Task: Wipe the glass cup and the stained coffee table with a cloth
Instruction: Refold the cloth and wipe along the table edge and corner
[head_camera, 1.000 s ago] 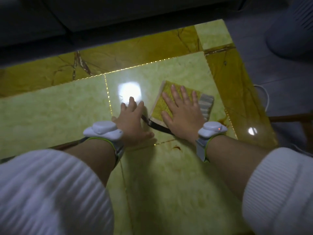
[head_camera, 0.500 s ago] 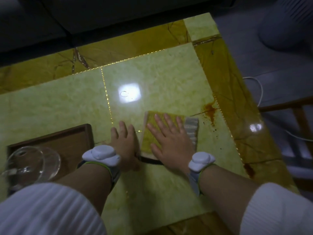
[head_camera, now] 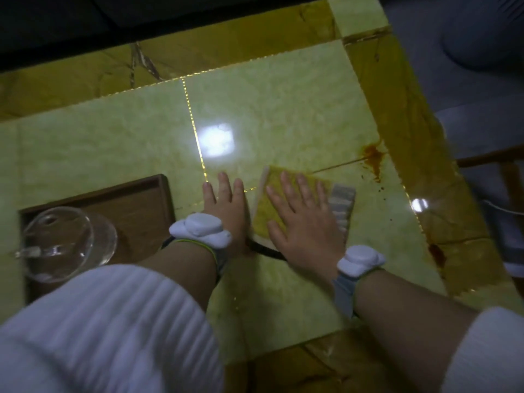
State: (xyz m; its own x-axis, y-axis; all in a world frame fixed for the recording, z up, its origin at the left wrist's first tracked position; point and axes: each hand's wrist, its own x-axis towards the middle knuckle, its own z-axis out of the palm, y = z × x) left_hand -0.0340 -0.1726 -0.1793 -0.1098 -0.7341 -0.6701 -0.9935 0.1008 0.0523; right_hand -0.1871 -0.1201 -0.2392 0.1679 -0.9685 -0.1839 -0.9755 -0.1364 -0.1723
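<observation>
Worktop-wiping step: the right hand (head_camera: 304, 222) presses flat, fingers spread, on the yellow cloth (head_camera: 269, 205), the left hand (head_camera: 226, 202) rests open beside it, and the next stroke must reach the reddish-brown stain (head_camera: 373, 157).

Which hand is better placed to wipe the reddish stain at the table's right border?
The right hand: it lies flat on the cloth, nearer the stain; the left hand is bare.

Dim all over, with a yellow-green tint. Bright white square of glare on the shiny coffee table (head_camera: 283, 114), from a lamp overhead. Smaller glare spot near the right edge. Soft dark shadows under both arms. Very dark along the top. White sleeves (head_camera: 107, 330) blurry up close. Edges bent by the wide lens.
</observation>
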